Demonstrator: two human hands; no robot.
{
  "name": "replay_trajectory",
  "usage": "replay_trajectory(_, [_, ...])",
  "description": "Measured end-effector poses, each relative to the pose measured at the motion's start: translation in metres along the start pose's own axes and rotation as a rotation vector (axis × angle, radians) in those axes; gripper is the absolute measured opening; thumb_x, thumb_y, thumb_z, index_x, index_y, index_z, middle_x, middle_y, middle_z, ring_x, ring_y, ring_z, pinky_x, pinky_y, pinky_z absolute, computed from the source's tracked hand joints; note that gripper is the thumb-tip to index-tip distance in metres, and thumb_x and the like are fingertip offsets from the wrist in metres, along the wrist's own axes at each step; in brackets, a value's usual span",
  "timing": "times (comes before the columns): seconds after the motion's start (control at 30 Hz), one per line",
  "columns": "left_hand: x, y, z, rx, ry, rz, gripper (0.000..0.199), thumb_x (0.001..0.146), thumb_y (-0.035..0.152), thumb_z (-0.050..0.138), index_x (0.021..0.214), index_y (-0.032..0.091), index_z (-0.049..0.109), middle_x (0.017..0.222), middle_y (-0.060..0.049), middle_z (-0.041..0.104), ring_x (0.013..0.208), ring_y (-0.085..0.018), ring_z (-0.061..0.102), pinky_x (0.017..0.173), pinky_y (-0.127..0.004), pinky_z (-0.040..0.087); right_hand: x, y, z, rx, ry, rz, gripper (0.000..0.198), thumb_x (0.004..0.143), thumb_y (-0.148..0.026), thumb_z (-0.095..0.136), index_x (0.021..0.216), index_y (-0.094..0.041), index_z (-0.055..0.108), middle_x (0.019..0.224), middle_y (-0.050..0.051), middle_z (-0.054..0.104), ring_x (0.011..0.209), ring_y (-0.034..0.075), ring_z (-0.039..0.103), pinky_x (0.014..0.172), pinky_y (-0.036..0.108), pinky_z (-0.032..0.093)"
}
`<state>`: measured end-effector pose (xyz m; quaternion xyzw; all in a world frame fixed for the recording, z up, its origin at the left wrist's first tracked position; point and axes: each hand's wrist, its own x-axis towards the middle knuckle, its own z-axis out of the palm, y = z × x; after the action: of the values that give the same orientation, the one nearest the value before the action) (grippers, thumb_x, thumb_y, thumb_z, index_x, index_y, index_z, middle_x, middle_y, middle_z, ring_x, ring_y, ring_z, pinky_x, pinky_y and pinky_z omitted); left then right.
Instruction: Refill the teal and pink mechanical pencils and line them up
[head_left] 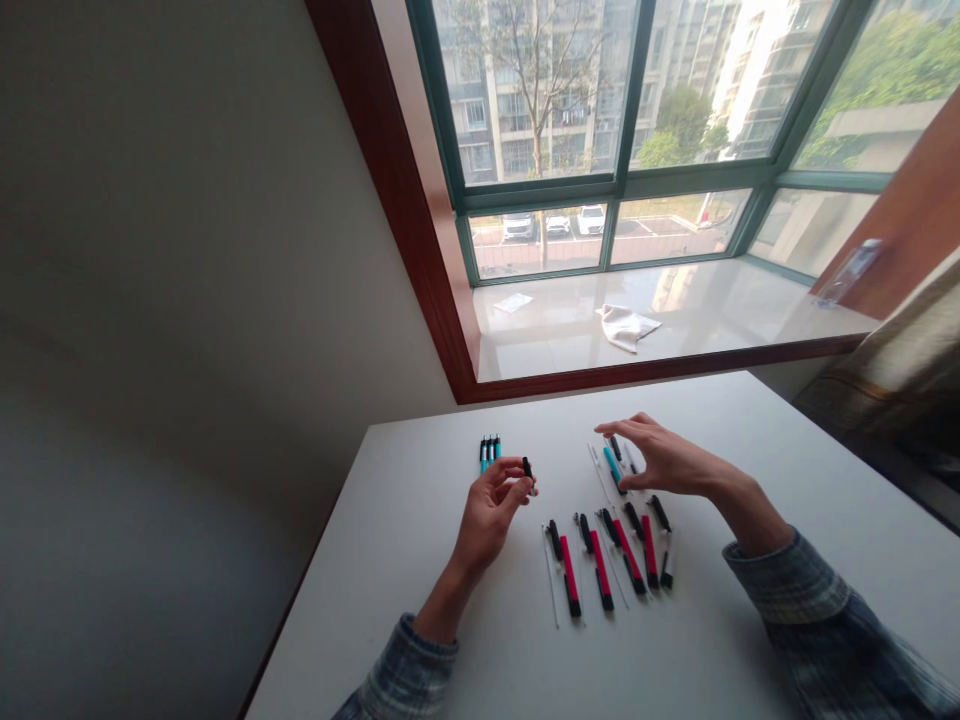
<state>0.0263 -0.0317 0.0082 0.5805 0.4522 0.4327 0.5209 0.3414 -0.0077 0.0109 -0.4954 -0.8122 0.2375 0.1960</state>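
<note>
My left hand (484, 515) pinches a small black pen part (528, 467) upright between thumb and fingertips. Over the far right group of parts, my right hand (667, 462) is spread, its thumb close to a blue pen barrel (612, 463); whether it touches is unclear. White refills (598, 465) lie left of that barrel, and a black pen part (616, 447) is partly behind the fingers. Nearer me are several red pen barrels (569, 570) with black ends, black clip parts (555, 540) and thin refills (550, 575). Blue-and-black pens (490, 450) stand in a row beyond my left hand.
The white table (420, 560) meets a wall (225, 250) at its left. Beyond the far edge is a windowsill (555, 345) with a crumpled white cloth (627, 327) and a flat white paper (514, 302). A curtain (885, 370) hangs at right.
</note>
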Motion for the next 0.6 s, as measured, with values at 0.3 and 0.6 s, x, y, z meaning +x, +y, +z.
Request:
replay_trajectory(0.3, [0.003, -0.001, 0.001, -0.053, 0.040, -0.050, 0.036, 0.084, 0.043, 0.073, 0.107, 0.017, 0.064, 0.095, -0.006, 0.070, 0.079, -0.022, 0.075, 0.073, -0.035, 0.059, 0.000, 0.012, 0.006, 0.001, -0.072, -0.014, 0.082, 0.072, -0.031, 0.085, 0.147, -0.031, 0.051, 0.134, 0.009, 0.064, 0.126, 0.034, 0.051, 0.101, 0.051, 0.050])
replay_trajectory(0.6, [0.002, -0.007, -0.002, -0.120, 0.064, -0.096, 0.040, 0.081, 0.039, 0.077, 0.112, 0.016, 0.067, 0.104, -0.009, 0.071, 0.083, -0.021, 0.074, 0.080, -0.037, 0.058, 0.006, -0.034, 0.016, -0.078, 0.145, -0.112, 0.089, 0.080, -0.027, 0.079, 0.156, -0.032, 0.035, 0.141, 0.010, 0.058, 0.126, 0.033, 0.053, 0.101, 0.053, 0.053])
